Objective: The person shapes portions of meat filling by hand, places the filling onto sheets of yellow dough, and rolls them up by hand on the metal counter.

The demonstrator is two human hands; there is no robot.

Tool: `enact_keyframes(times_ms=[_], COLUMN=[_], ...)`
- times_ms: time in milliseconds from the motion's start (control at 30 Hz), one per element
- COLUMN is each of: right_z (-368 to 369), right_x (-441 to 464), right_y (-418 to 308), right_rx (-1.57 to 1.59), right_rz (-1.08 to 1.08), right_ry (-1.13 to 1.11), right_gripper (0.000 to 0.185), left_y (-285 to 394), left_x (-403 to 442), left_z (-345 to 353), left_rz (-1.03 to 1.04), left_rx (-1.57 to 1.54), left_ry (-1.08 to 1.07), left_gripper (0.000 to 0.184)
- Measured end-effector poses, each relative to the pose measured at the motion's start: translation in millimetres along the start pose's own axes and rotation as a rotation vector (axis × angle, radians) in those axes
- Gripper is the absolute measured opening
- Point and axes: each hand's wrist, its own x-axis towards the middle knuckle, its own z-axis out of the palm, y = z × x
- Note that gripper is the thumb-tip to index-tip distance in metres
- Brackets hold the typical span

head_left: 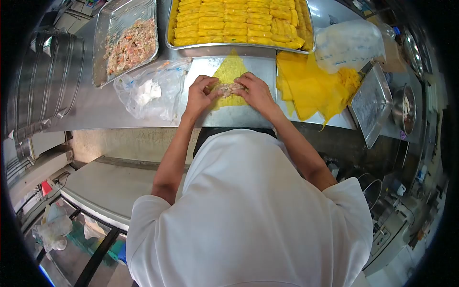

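A yellow wrapper sheet [232,68] lies on the metal work surface in front of me, one corner pointing away. Across it runs a short log of minced filling [227,89], pale with pinkish bits. My left hand [201,95] grips the log's left end with curled fingers. At the opposite end, my right hand [258,93] pinches the filling between thumb and fingers. Just beyond, a metal tray [239,46] is packed with rows of yellow rolls [234,24]. A pile of yellow wrapper sheets [306,88] sits to the right of my right hand.
Far left is a metal tray [109,24] of minced filling [134,45]. Nearer lies a clear plastic bag [160,103] with something white. Rightward are another plastic bag [351,45], a tilted metal tray [373,107] and a steel bowl [398,112]. The table's front edge is close to me.
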Motion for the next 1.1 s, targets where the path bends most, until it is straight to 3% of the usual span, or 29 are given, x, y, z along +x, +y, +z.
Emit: enact_keyframes(times_ms=[100,167,200,267,400,467,700,767,900,967,1033,1100], right_z=[7,12,11,9,7,14,3,5,-5,-16,-26,-31], right_x=[2,2,4,5,-1,1,1,-1,-2,-11,-21,-35], right_y=[13,20,19,17,0,6,-1,3,11,23,32,33], right_rx=[-0.003,-0.039,-0.076,-0.089,-0.052,-0.07,-0.108,-0.09,-0.08,-0.09,-0.098,-0.161], right_rz=[-0.052,-0.061,-0.072,-0.063,-0.103,-0.11,-0.041,-0.036,-0.038,0.014,0.062,0.233], right_ry=[-0.001,-0.01,-0.017,-0.012,0.07,0.021,-0.04,-0.039,0.053,0.094,0.133,0.135], right_gripper=[0.02,0.02,0.02,0.021,0.024,0.025,0.027,0.027,0.027,0.025,0.023,0.018], left_y=[-16,-20,-18,-14,7,1,2,-5,-1,9,8,-2], left_x=[-3,-2,-1,0,-3,-5,-5,-5,-7,-16,-29,-41], left_z=[5,10,8,3,6,14,9,12,-2,-17,-30,-36], left_rz=[-0.04,0.288,0.291,0.029,0.029,0.264,0.179,0.305,0.135,0.055,0.019,-0.059], left_rx=[0.082,0.398,0.397,0.091,0.127,0.359,0.295,0.425,0.178,0.108,0.118,0.333], left_ry=[0.017,0.059,0.064,-0.031,-0.003,-0.005,0.005,0.008,-0.018,0.114,0.151,0.193], left_gripper=[0.025,0.024,0.024,0.021,0.026,0.033,0.042,0.041,0.042,0.038,0.034,0.032])
